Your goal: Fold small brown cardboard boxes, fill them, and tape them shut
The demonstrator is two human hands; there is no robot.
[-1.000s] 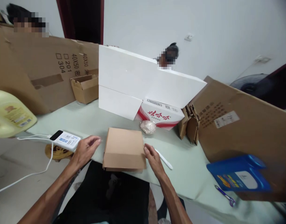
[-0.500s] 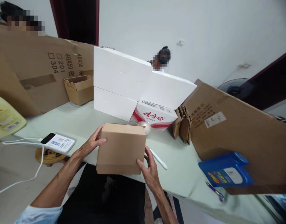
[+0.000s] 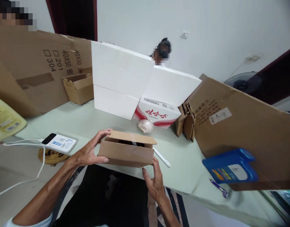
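Observation:
A small brown cardboard box (image 3: 126,153) is tilted at the table's near edge, its lid flap raised a little. Through the gap shows something dark, too hidden to name. My left hand (image 3: 89,153) grips the box's left end, thumb on the front and fingers at the back. At the lower right corner, my right hand (image 3: 154,179) holds the box with its fingers at the end; the thumb is just under the front edge. A white pen-like stick (image 3: 162,157) lies right of the box. Behind it sits a crumpled clear plastic bundle (image 3: 145,126).
White panels (image 3: 121,74) and a red-and-white carton (image 3: 156,113) stand behind. Large cardboard sheets (image 3: 249,132) flank the table. A blue bottle (image 3: 230,165) and a purple pen (image 3: 218,188) lie right; a white corded device (image 3: 59,142) lies left. Two other people's heads show beyond.
The box has tipped so that its broad face is out of sight and the gap under its flap shows. My left hand has shifted its grip; the plastic bundle is now uncovered.

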